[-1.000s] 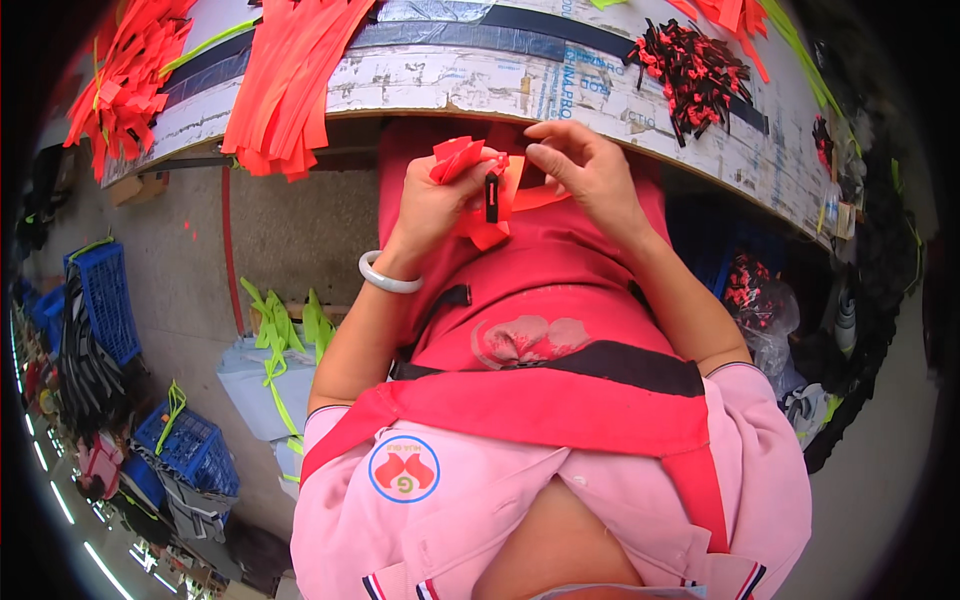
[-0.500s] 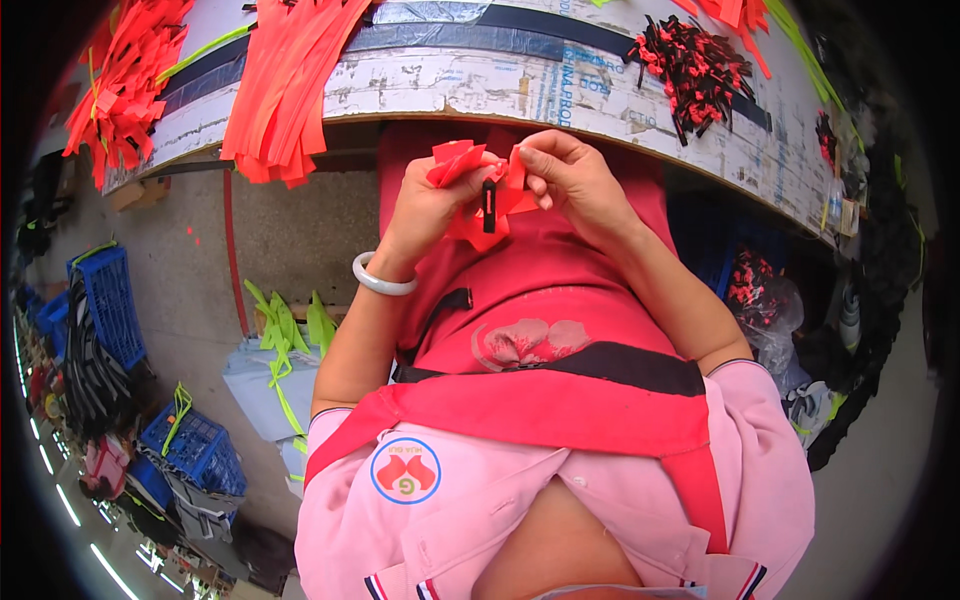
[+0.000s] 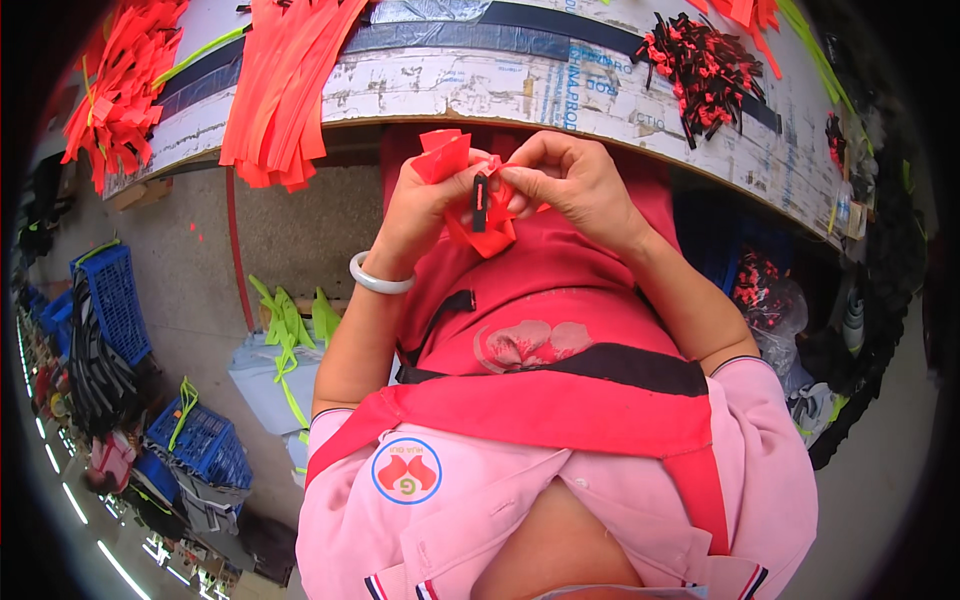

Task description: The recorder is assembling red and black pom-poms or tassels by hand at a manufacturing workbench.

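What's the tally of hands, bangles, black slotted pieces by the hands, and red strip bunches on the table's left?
Left hand and right hand: 2
White bangle: 1
Black slotted piece: 1
Red strip bunches: 2
Total: 6

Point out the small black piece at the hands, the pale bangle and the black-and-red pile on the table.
Small black piece (image 3: 480, 215): head view, lower half of its face.
Pale bangle (image 3: 380, 285): head view, near side of its band.
Black-and-red pile (image 3: 703, 76): head view, its middle.
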Motion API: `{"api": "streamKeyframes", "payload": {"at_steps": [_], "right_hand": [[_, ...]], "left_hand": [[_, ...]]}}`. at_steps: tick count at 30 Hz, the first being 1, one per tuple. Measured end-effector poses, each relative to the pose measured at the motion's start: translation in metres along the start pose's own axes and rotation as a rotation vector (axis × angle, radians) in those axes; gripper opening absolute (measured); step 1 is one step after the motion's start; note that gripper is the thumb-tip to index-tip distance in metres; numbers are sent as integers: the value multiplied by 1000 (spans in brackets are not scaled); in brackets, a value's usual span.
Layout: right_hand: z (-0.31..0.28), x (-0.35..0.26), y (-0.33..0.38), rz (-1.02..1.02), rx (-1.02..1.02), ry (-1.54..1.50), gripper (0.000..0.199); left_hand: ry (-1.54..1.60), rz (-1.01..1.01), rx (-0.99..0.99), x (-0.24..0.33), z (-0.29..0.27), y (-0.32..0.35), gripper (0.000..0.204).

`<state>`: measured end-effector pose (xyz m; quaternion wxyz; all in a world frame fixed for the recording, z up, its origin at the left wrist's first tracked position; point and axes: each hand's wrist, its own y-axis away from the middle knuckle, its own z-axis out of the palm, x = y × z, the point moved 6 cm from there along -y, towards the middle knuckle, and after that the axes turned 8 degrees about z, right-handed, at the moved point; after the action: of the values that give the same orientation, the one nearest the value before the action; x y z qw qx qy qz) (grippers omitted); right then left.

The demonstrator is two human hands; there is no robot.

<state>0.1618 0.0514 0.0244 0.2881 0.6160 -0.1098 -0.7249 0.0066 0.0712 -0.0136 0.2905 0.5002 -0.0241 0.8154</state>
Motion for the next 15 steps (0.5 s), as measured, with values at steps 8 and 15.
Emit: {"api": "streamKeyframes", "payload": {"at_steps": [8, 15], "right_hand": [[-3, 0, -6, 70, -76, -69, 17], [-8, 1, -8, 219, -216, -39, 16]], "left_hand": [[-28, 31, -17, 8, 1, -4, 17], [-94, -26, -97, 10, 3, -3, 18]]}}
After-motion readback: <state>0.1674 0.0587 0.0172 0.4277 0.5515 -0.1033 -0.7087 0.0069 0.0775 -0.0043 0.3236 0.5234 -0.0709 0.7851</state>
